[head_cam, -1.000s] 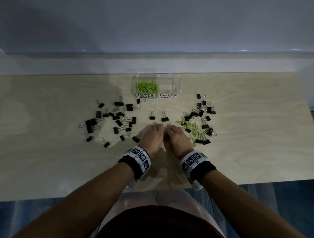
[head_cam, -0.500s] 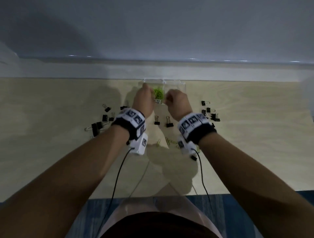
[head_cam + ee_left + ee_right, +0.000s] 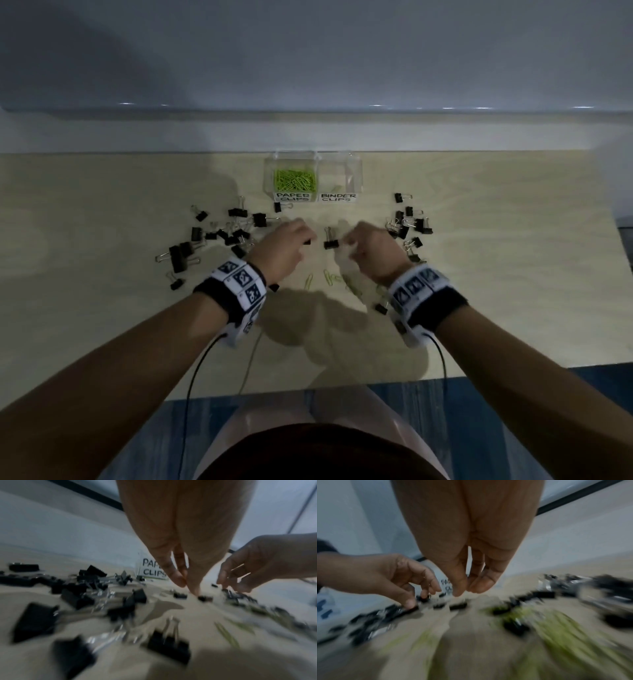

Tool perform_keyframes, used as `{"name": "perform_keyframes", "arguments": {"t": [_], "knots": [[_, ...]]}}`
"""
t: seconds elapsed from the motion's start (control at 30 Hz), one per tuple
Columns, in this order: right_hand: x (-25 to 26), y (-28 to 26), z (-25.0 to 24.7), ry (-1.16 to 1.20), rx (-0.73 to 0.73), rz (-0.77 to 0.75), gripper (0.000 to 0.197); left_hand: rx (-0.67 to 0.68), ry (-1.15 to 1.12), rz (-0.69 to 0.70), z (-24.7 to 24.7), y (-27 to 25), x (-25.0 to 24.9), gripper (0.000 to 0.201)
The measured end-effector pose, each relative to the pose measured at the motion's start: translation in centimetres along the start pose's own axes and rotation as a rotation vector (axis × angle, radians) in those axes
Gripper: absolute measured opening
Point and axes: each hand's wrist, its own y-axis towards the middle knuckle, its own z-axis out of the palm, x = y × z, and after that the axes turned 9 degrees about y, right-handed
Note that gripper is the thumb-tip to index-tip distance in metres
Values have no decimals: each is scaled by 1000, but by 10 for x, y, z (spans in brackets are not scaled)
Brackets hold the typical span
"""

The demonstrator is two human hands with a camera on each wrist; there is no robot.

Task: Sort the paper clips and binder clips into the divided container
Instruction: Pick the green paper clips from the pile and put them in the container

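A clear divided container stands at the table's far edge, labelled PAPER CLIPS and BINDER CLIPS. Its left compartment holds green paper clips; the right one shows only a single pale clip. My left hand and right hand hover low over the table's middle, fingers pointing down and loosely together, with nothing seen between them. A small black binder clip lies between the two hands. Another lies right at my left fingertips.
Several black binder clips lie scattered at the left and at the right. Loose green paper clips lie on the wooden table near my wrists. A wall runs behind the container.
Both hands rose from the table's middle to the container, and have now come back down toward me, over the two small binder clips in the middle.
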Motion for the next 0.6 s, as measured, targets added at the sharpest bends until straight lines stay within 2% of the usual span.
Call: {"name": "perform_keyframes", "arguments": {"t": [0.07,0.13,0.23,0.33,0.6], "knots": [[-17,-30,13,-5,75,-33,24,164,57,142,16,-8,3,53],[-23,-46,19,20,103,-51,29,238,106,225,22,-5,2,59],[-14,-51,21,42,56,-60,31,248,142,282,25,1,-3,55],[-5,-45,29,63,3,-61,26,261,159,282,25,5,-7,41],[3,-38,43,47,-38,-3,6,127,175,201,43,-2,-18,12]]}}
